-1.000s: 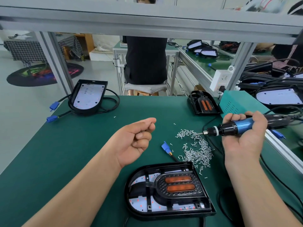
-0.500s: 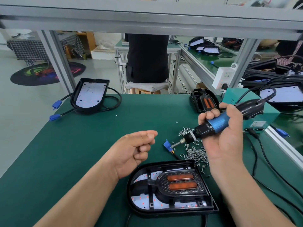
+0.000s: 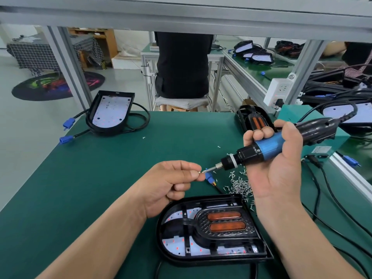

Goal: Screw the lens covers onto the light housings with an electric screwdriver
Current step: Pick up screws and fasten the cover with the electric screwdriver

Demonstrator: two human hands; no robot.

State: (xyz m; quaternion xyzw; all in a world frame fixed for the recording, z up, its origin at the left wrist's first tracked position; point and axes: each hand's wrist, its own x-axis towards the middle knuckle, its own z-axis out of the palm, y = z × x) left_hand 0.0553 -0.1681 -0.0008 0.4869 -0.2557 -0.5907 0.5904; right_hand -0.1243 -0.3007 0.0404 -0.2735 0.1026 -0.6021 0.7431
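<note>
In left grip [image 3: 171,184], screw [image 3: 199,172] at screwdriver [image 3: 267,147]

- The left grip [image 3: 171,182]: a bare hand, its thumbnail cut short.
- The left forearm [image 3: 100,238]: bare, uncovered down to the lower edge.
- The right grip [image 3: 275,168]: a bare hand, palm creases showing, fingernails short.
- The right forearm [image 3: 298,234]: bare likewise, uncovered to the lower right corner.

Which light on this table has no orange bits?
The far-left light: only a white board shows. The near light and far-right light have orange bars.
</note>
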